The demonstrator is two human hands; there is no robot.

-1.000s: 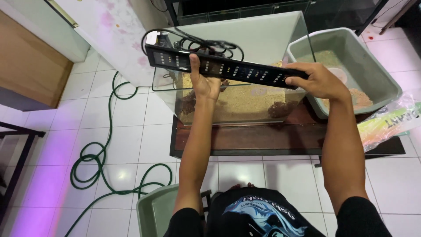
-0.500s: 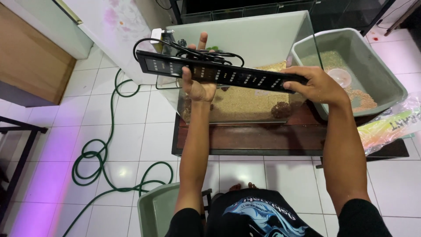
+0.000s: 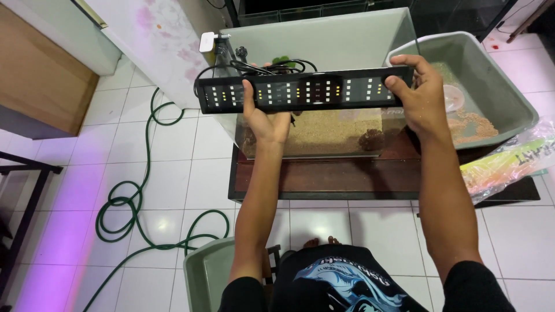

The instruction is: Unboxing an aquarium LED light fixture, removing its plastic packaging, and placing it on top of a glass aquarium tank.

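A long black light bar (image 3: 324,89) with rows of small lamps faces me, held level above a glass aquarium (image 3: 324,40). My left hand (image 3: 263,118) grips the bar from underneath near its left third. My right hand (image 3: 419,95) clasps the bar's right end, fingers curled over the top. Black cables (image 3: 272,65) run from the bar's back toward the tank's rear left corner. Sand (image 3: 329,130) covers the tank floor, with a dark rock (image 3: 373,138) near the front right.
The tank stands on a low dark wooden table (image 3: 347,176). A grey tub (image 3: 509,110) holding sand sits to the right, with a plastic bag (image 3: 514,164) beside it. A green hose (image 3: 136,208) coils on the white tiled floor at left. Another grey-green tub (image 3: 205,274) lies near my legs.
The light bar has swung from a slant to level and shifted right, now squarely over the tank. Both hands kept their hold on it.
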